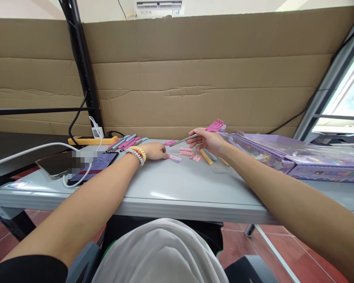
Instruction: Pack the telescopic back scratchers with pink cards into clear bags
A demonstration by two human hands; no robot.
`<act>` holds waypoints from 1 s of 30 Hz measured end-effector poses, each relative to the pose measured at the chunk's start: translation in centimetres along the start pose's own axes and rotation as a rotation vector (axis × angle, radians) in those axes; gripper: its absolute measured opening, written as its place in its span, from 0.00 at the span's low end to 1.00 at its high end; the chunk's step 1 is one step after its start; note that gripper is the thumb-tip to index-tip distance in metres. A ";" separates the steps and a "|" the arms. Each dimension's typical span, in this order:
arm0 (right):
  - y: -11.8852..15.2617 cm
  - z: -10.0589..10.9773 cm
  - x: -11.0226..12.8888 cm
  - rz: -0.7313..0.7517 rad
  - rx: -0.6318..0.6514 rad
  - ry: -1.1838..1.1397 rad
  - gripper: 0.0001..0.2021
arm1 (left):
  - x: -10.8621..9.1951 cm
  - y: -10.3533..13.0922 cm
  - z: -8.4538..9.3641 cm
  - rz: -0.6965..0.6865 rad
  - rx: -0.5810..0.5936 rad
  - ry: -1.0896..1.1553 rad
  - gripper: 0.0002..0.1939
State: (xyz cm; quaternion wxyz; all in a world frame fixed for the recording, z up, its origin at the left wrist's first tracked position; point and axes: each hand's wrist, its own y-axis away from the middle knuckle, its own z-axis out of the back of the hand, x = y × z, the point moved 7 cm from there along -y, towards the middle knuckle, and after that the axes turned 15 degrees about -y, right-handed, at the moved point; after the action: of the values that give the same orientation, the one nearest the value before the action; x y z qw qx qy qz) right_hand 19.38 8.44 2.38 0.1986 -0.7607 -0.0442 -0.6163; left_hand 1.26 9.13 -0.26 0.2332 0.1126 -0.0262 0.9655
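My right hand (209,141) is closed around a back scratcher with a thin metal rod (183,140). Its pink hand-shaped head (216,125) sticks up above my wrist, while the rod slants down to the left. My left hand (155,151) rests low on the table, fingers curled together; what they hold, if anything, is hidden. At its fingertips lies a small printed label (175,158). More pink printed labels (186,151) lie between my hands. Another pink hand-shaped head (169,142) shows just behind my left fingers.
Several pink and blue rods (126,142) are piled behind my left wrist. Yellow (206,156) and blue handles lie under my right hand. A purple package (295,157) covers the table's right side. Phones (59,163) with white cables and a yellow power strip (88,140) occupy the left.
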 end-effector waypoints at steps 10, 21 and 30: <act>0.5 -0.8 0.3 -0.047 0.130 -0.067 0.20 | 0.1 -0.1 -0.2 -0.007 0.008 -0.023 0.29; 0.4 -1.4 -1.0 -0.146 0.195 0.022 0.22 | 0.1 -0.3 -0.2 -0.016 -0.003 -0.006 0.29; 0.2 -1.1 -0.9 -0.091 0.164 -0.013 0.20 | -0.5 0.3 0.2 -0.005 -0.002 -0.008 0.27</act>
State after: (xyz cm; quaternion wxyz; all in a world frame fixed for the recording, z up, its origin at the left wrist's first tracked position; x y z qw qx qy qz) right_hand 18.20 8.05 1.70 0.2315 -0.7431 -0.1303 -0.6142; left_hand 1.58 8.68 -0.18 0.2357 0.1161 -0.0278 0.9645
